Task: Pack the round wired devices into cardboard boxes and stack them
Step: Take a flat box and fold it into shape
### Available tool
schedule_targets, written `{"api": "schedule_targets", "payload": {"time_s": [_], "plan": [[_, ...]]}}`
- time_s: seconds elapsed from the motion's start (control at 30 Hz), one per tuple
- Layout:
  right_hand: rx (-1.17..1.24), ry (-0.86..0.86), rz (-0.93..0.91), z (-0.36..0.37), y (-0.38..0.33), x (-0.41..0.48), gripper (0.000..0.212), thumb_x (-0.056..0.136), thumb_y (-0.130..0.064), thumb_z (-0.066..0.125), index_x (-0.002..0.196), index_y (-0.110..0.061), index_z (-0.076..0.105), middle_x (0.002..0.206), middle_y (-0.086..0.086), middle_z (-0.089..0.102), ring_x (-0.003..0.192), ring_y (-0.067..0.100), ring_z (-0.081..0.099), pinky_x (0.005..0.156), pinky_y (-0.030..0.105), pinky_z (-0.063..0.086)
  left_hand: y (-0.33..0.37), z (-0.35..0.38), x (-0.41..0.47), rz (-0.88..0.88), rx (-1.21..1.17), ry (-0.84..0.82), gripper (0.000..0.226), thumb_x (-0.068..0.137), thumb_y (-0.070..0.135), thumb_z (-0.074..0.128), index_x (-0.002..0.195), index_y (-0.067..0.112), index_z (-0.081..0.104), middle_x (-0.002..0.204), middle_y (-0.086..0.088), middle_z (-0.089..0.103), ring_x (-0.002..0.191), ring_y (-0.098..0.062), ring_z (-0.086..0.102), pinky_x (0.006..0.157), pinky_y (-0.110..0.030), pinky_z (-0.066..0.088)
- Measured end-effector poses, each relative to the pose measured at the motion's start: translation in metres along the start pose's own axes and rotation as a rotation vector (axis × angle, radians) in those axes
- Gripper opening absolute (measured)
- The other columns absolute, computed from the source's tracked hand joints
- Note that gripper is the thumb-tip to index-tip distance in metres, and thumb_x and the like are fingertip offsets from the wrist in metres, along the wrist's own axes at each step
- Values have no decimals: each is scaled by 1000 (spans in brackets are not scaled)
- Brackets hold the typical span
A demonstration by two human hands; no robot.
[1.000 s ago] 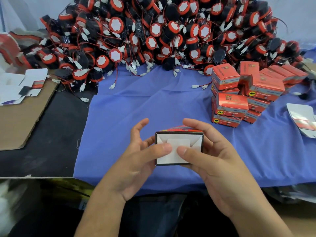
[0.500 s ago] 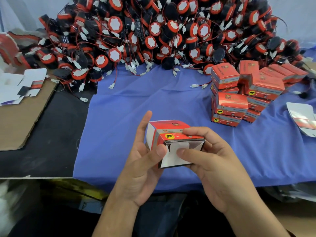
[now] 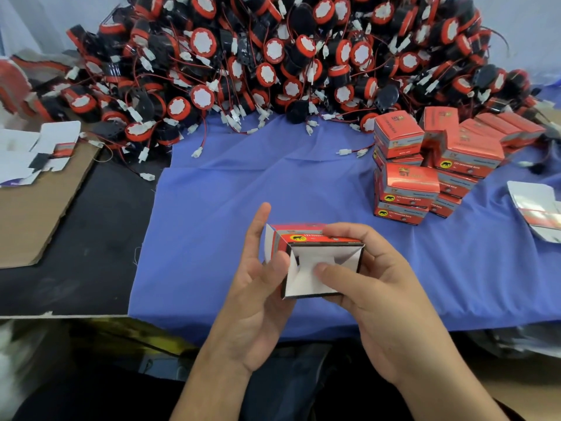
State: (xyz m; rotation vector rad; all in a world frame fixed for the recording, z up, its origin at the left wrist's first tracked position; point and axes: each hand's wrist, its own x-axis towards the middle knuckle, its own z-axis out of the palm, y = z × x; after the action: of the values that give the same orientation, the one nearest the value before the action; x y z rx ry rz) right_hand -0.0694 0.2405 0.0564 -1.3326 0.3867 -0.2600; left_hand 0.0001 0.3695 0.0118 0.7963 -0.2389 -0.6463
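Cardboard box [image 3: 306,279]: lower centre of frame, held above the blue cloth [image 3: 243,183]. Open white end faces the camera, red printed side up, mouth's longer edge running left to right.
Left hand [image 3: 255,299]: grips the box's left side, thumb on the rim, forefinger straight.
Right hand [image 3: 382,299]: fingers curled over the top, thumb pressed into the mouth.
Round wired devices [image 3: 273,56]: heaped along the top.
Packed boxes [image 3: 425,171]: stacked at right.

Device pile [image 3: 273,56] cut off at top edge; flat carton [image 3: 534,208] clipped right; box [image 3: 303,284] print partly behind right hand [image 3: 388,314].
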Motion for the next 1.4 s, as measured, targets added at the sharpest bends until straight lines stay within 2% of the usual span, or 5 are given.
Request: {"api": "schedule_targets", "payload": {"time_s": [0.2, 0.77, 0.93, 1.27, 1.4], "plan": [[-97, -50, -69, 0, -4, -6, 44, 75, -12, 74, 113, -34, 71, 113, 1, 75, 114, 20, 69, 104, 54, 52, -2, 4, 0, 14, -39, 107, 94, 67, 52, 92, 149, 49, 46, 137, -9, 66, 122, -31, 65, 99, -43, 55], [112, -76, 114, -4, 12, -2, 55, 77, -18, 77, 129, -33, 67, 121, 3, 74, 118, 24, 69, 99, 41, 58, -7, 14, -4, 140, -24, 94, 95, 67, 54, 92, 148, 55, 42, 135, -10, 64, 119, -33, 63, 97, -41, 56], [-246, 73, 36, -5, 13, -2, 63, 73, -51, 81, 131, -49, 58, 127, -8, 66, 120, 2, 63, 100, 31, 53, -2, 11, -3, 291, 313, 67, 109, 84, 7, 82, 149, 66, 18, 118, -4, 75, 105, -21, 73, 87, -27, 58], [-625, -157, -231, -22, -1, 20, 78, 80, -22, 88, 146, -40, 50, 132, -20, 62, 126, 2, 57, 97, 24, 52, 16, 3, 8, 454, 1445, -113, 125, 87, 8, 78, 153, 63, -12, 121, 11, 71, 94, -15, 70, 73, -41, 61], [-436, -260, -219, -28, 4, 37, 62, 90, 8, 71, 140, -26, 56, 134, -11, 66, 131, 8, 57, 93, 34, 58, 17, 3, 14, 623, 1439, -18, 120, 75, 27, 91, 160, 50, 9, 140, 30, 46, 129, 2, 46, 105, -25, 45]]}}
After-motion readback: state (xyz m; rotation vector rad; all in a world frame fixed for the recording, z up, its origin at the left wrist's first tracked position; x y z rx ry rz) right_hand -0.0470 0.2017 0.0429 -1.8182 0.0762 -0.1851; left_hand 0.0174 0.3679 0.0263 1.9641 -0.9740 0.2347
